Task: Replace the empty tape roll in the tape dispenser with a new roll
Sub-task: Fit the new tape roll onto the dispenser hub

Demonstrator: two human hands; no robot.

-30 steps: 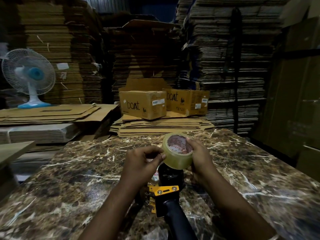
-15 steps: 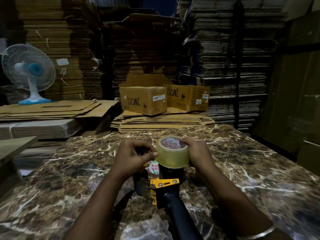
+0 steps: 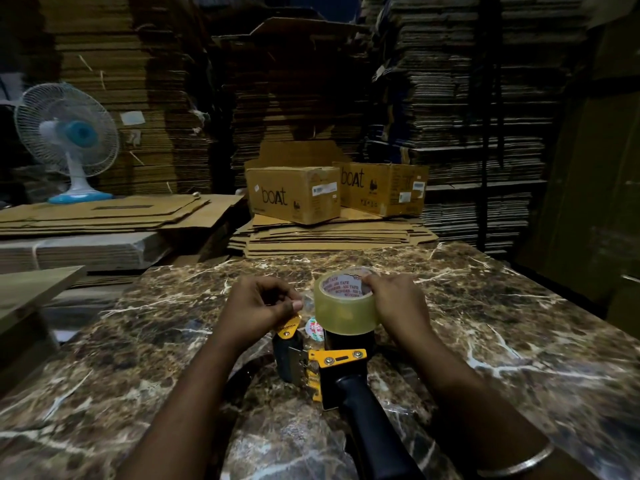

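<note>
Tape roll (image 3: 344, 308) near mid-table, seated on top of the tape dispenser (image 3: 341, 365). From the left: fan (image 3: 67, 140) far off on flattened cardboard; left hand (image 3: 258, 308) pinching the tape's loose end just left of the roll; right hand (image 3: 398, 303) curled round the roll's right side; marble table (image 3: 519, 334) beneath.

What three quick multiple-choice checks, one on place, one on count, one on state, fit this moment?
1. Where is the clear tape roll?
A. above the black-and-yellow tape dispenser
B. beside the fan
C. on a box

2. How many brown "boat" cardboard boxes stand behind the marble table?
A. one
B. two
C. four

3. What is the right hand doing?
A. lying flat
B. gripping the roll
C. holding the handle

Key: A, the roll sits right over the dispenser; B, two printed boxes show; B, its fingers curl over the roll's rim.
</note>
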